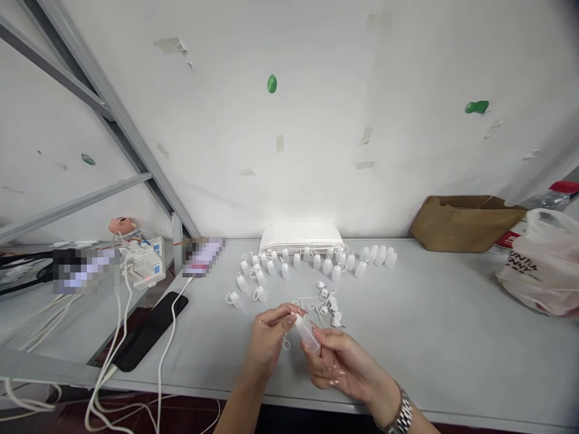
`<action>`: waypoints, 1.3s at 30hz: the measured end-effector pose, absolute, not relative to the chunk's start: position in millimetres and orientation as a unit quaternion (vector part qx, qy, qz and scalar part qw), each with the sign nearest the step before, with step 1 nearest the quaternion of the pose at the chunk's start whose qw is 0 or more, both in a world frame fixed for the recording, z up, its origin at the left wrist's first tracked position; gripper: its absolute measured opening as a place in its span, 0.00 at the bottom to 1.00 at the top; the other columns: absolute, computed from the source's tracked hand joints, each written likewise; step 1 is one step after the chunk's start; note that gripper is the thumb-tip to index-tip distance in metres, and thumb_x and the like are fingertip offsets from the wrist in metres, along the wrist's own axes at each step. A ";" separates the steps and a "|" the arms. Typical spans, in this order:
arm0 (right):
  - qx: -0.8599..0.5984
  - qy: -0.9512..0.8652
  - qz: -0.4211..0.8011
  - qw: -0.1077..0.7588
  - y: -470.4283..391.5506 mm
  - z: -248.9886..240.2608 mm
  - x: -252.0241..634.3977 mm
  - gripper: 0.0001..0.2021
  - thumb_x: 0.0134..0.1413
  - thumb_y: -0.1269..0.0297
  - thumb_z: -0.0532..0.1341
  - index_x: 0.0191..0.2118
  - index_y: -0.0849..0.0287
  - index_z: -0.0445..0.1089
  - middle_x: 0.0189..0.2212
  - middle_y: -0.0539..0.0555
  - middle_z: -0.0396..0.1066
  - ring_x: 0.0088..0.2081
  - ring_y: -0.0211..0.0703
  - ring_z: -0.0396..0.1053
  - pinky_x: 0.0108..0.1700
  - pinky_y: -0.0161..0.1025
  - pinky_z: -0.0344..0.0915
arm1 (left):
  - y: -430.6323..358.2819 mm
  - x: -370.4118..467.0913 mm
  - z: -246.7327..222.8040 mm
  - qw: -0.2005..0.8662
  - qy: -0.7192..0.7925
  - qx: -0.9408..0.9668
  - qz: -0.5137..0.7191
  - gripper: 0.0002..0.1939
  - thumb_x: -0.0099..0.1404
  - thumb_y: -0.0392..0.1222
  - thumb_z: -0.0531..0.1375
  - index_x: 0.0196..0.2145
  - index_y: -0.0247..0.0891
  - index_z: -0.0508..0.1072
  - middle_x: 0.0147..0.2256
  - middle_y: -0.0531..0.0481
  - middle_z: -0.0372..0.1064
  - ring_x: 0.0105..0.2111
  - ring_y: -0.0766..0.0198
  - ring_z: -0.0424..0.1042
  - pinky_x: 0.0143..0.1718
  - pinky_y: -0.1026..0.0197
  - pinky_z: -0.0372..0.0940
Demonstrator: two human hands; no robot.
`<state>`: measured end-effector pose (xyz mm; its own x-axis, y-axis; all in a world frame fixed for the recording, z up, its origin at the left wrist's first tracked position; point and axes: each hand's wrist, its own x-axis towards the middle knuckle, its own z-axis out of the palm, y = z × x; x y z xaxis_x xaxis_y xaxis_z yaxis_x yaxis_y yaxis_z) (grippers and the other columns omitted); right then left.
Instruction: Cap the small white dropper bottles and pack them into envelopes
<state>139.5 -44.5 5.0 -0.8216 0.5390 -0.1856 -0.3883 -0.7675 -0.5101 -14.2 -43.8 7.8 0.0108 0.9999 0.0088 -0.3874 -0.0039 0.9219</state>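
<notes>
My right hand (341, 361) is wrapped round a small translucent squeeze bottle (309, 336), which tilts up to the left. With thumb and fingers my left hand (268, 337) pinches the white cap (297, 320) at the bottle's neck. Below the left fingers hangs a thin white loop (286, 344). Just beyond my hands lies a loose pile of white caps (335, 318) with strap rings. Farther back stand several bottles (284, 270) with caps and looped straps. At their right is a tight group of bottles (381, 255) that appear to have no caps.
A white stack (301, 234) sits against the wall. To the right are a brown cardboard box (470, 226) and a plastic bag (538, 271). On the left lie a black power bank (149, 331), a phone (203, 256), white cables (165, 355) and a power strip (147, 268).
</notes>
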 end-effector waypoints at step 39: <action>-0.451 -0.559 0.616 0.324 -53.4 24.1 145.3 0.25 0.49 0.38 0.54 0.25 0.59 0.63 0.13 0.44 0.57 0.17 0.34 0.55 0.23 0.35 0.54 | -46.2 -21.6 14.9 0.662 0.418 0.202 0.589 0.09 0.48 0.40 0.69 0.27 0.34 0.78 0.33 0.45 0.79 0.35 0.63 0.76 0.41 0.64 0.68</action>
